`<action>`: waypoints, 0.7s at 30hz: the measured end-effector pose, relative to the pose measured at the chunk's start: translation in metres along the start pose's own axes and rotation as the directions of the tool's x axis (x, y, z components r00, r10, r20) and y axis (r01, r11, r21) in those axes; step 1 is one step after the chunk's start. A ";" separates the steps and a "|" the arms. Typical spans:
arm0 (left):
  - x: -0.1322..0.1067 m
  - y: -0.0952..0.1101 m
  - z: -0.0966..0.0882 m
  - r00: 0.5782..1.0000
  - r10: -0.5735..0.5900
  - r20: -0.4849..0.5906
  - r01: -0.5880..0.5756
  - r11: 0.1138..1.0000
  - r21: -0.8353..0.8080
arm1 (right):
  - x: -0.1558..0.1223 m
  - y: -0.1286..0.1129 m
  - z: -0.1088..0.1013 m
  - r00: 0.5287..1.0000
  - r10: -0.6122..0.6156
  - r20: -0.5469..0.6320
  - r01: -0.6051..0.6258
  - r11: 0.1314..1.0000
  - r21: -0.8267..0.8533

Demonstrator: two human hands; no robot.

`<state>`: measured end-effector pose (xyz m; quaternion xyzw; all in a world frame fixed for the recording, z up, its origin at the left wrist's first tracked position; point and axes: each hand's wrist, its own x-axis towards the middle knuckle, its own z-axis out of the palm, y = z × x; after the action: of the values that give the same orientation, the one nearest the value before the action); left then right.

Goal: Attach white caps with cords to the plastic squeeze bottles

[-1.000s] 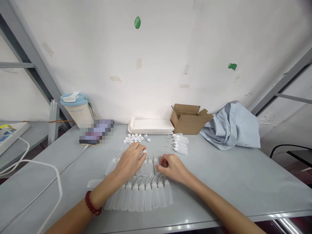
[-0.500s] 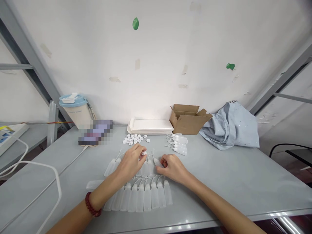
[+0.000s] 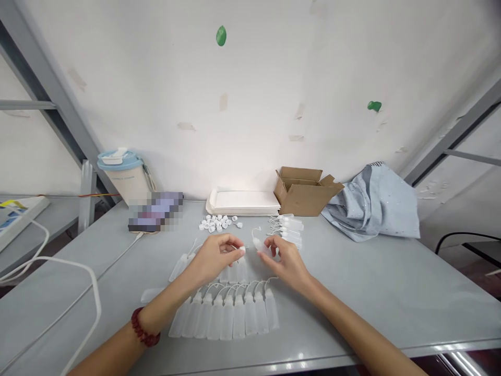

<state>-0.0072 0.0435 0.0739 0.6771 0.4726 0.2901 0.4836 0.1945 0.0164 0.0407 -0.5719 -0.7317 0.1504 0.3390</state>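
Observation:
Between the thumb and fingers of my left hand [image 3: 216, 259] is a small white cap [image 3: 243, 249]. My right hand [image 3: 288, 262] pinches a translucent squeeze bottle [image 3: 259, 245], its neck and thin white strap pointing up and left. Cap and bottle are close but apart. Below my hands lies a front row of similar bottles [image 3: 227, 319], straps toward the wall. A second row [image 3: 239, 272] behind it is partly hidden by my left hand. A pile of loose white caps [image 3: 217, 224] sits farther back. More bottles [image 3: 291, 224] lie beyond my right hand.
Against the wall stand a stack of white trays [image 3: 246, 202], an open cardboard box [image 3: 307, 199] and a bundle of light blue cloth [image 3: 371, 206]. At the left are a lidded cup [image 3: 131, 180], a phone [image 3: 160, 210] and a white cable [image 3: 92, 282]. One bottle [image 3: 152, 295] lies sideways near my left forearm.
My right hand has lifted the bottle up from the second row and turned it. My left hand has shifted right with the cap, closer to the bottle.

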 end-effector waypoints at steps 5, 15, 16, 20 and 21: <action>-0.001 -0.001 -0.001 0.998 -0.051 0.041 0.057 0.984 -0.167 | -0.004 0.003 0.005 0.987 -0.142 -0.081 0.141 0.990 -0.026; -0.002 -0.001 0.002 0.991 -0.094 0.099 0.121 0.940 -0.318 | -0.006 0.002 0.005 0.914 -0.379 -0.144 0.357 0.921 -0.156; -0.002 -0.001 0.002 0.989 -0.093 0.116 0.127 0.936 -0.330 | -0.006 0.002 0.005 0.906 -0.397 -0.147 0.373 0.913 -0.167; -0.001 -0.004 0.002 0.982 -0.086 0.170 0.148 0.905 -0.400 | -0.006 0.004 0.007 0.859 -0.480 -0.181 0.431 0.866 -0.253; -0.001 -0.004 0.002 0.980 -0.085 0.182 0.155 0.897 -0.414 | -0.006 0.004 0.007 0.838 -0.509 -0.199 0.449 0.849 -0.280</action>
<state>-0.0069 0.0425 0.0690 0.5457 0.3984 0.3008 0.6731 0.1936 0.0136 0.0314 -0.4185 -0.8118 -0.1003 0.3948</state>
